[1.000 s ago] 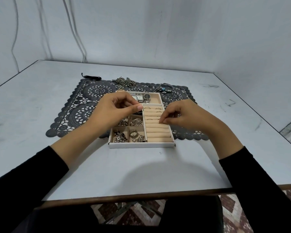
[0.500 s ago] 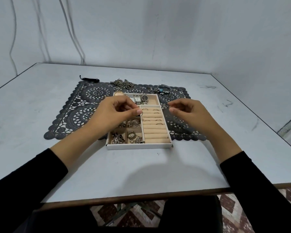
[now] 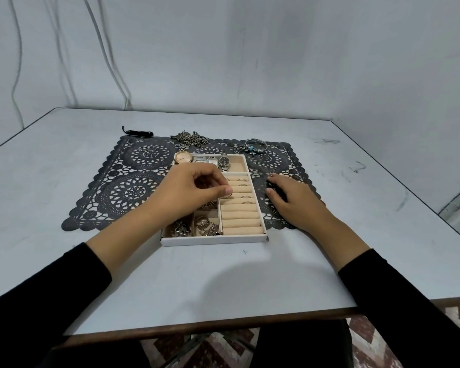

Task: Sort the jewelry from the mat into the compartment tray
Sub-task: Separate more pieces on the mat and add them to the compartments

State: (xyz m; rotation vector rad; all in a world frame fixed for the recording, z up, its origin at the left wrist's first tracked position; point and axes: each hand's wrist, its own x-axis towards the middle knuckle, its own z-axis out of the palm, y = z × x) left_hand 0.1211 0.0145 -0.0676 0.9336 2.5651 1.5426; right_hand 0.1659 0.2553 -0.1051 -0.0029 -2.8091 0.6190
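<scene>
The left hand (image 3: pixel 194 191) pinches a small ring (image 3: pixel 229 194) over the beige roll rows of the white compartment tray (image 3: pixel 214 239). The right hand (image 3: pixel 292 201) lies open and flat on the dark lacy mat (image 3: pixel 122 192).

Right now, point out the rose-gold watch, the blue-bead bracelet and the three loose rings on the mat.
rose-gold watch (image 3: pixel 182 157), head view, on its dial.
blue-bead bracelet (image 3: pixel 255 145), head view, on the bead cluster at its near side.
three loose rings (image 3: pixel 148 150), head view, between the three, on the mat's far-left rosette.
</scene>
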